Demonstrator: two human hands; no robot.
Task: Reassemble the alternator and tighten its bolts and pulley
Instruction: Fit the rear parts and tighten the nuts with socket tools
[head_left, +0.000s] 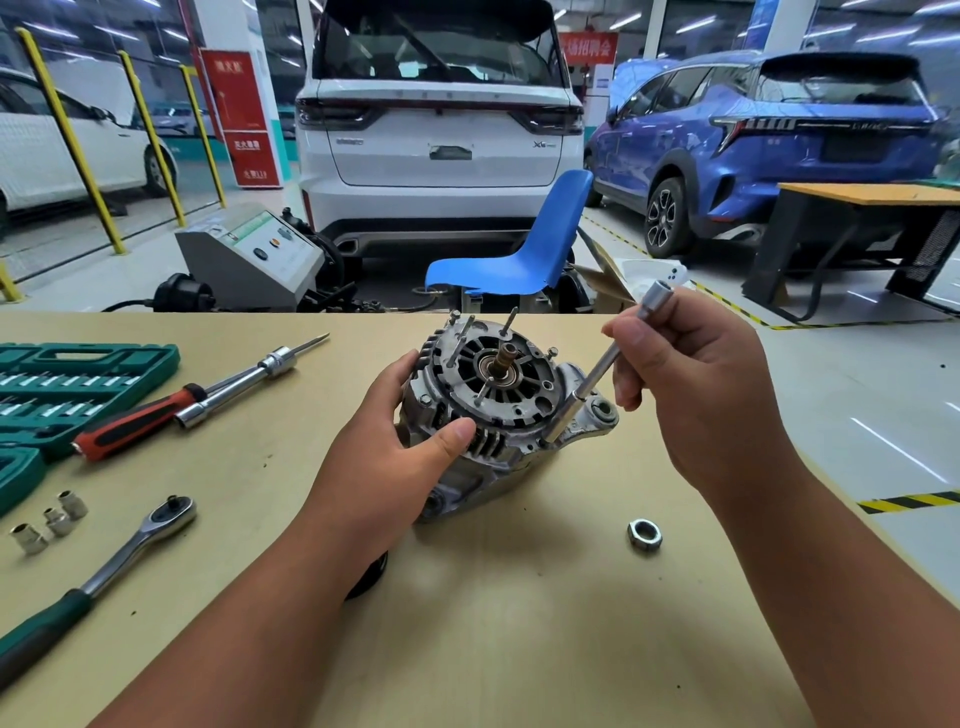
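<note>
Alternator (498, 395) near the middle of the tabletop (519, 623), tipped with the slotted end face up toward the camera. Left hand (384, 457) wrapped round the left flank of the housing, thumb across the front fins, grip clamped on the casting. Presumably so placed to keep the round body from rolling or turning under tool load.

Right hand (691, 384) with grip closed, thumb and fingers pinching the upper length of a socket extension (587, 384). Lower socket end set down on a through-bolt at the lower right of the housing, just beside the mounting ear. Held by fingers alone, no handle fitted: probably for spinning the bolt down lightly before final tightening.

Other long bolts (509, 322) standing proud of the far rim, evidently not yet run home. Rotor shaft (506, 358) bare at the centre, no pulley on it.

Large hex nut (644, 534) loose on the tabletop to the right, near the alternator but apart from it, likely kept within reach for the pulley. Ratchet (130, 551) lying at the left, well apart, untouched; likely reserved for the final pull. Dark round part (371, 571) half hidden under the left forearm, possibly the pulley; not certain.
</note>
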